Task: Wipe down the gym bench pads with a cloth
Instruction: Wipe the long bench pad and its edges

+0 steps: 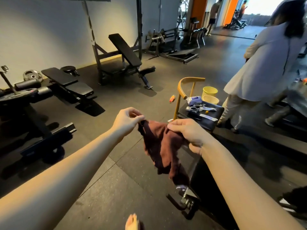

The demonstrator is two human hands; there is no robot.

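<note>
The dark red cloth (163,146) hangs between your two hands, held up in the air over the floor (116,180). Your left hand (126,121) pinches its upper corner between thumb and fingertips. Your right hand (187,131) grips the opposite top edge with curled fingers, so the fabric droops in loose folds below both hands. Its lower end dangles just beside the black bench pad (204,175) that runs under your right forearm; whether cloth and pad touch cannot be told.

Just beyond your right hand stands a chair (182,87) with a curved wooden back and a black seat. On the seat lie a blue pack of wipes (193,100) and some small bits. Past the chair sit two pale yellow buckets (209,92). Further off to the right of your right hand, a person in a white coat (265,63) stands with back turned.

Well beyond your left hand an incline bench (126,50) stands by the wall (41,30). To the left of that hand lies a flat bench (66,80) with black pads.
</note>
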